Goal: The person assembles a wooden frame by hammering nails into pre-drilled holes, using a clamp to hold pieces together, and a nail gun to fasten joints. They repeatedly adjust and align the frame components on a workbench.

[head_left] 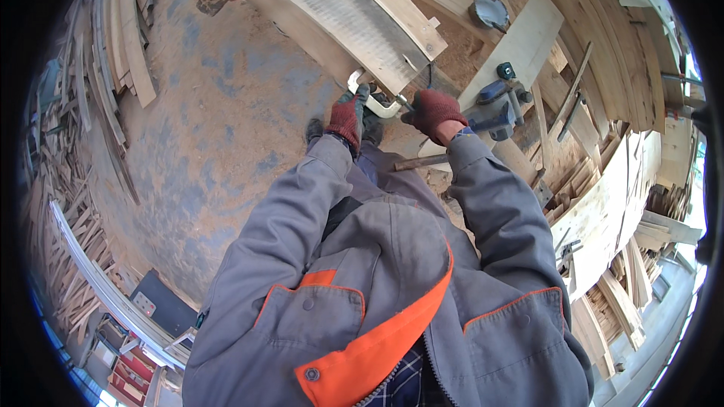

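A pale metal C-clamp sits at the near end of a long wooden piece with a grey, worn face and lighter wooden edges. My left hand, in a dark red and grey work glove, is closed around the clamp's frame on the left. On the other side my right hand, gloved the same way, grips the clamp's screw end, with its fingers curled. The glove partly hides that end. Whether the clamp's jaws press tightly on the wood I cannot tell.
Right of my right hand lies a blue and black power tool beside a pale board. A wooden handle sticks out below that hand. A round tin stands farther off. Wood strips pile up along the left.
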The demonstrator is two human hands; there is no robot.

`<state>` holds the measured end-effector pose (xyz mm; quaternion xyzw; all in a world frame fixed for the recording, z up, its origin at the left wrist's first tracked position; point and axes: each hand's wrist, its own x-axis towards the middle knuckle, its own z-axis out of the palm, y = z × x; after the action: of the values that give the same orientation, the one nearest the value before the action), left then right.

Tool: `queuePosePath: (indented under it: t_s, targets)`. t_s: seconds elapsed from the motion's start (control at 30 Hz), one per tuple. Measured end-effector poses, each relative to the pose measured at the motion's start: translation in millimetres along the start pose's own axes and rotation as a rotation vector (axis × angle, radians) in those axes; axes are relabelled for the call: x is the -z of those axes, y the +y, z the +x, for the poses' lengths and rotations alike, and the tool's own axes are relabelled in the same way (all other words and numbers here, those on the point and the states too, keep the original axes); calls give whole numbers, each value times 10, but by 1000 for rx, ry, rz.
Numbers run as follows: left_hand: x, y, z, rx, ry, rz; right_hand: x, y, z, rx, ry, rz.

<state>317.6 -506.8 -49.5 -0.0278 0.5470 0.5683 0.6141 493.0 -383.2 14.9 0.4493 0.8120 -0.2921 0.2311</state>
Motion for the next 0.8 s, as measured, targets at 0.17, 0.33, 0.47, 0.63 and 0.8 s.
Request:
queuePosePath:
  t_s: [0.17,0.33,0.47,0.63,0.8]
  targets:
    - [-32,1,70,9,67,-55,-38,143,-337,60,348,154]
    - [-86,33,46,22,101,-34,-456,421,-817,41,912,238]
    - [-101,56,29,39,149,-17,-752,479,-866,124,901,-259]
    - [-88,58,39,49,74,11,-957,412,-709,37,656,120]
    - [-115,50,12,37,106,-11,-1111,590,-426,-385,-171,1923]
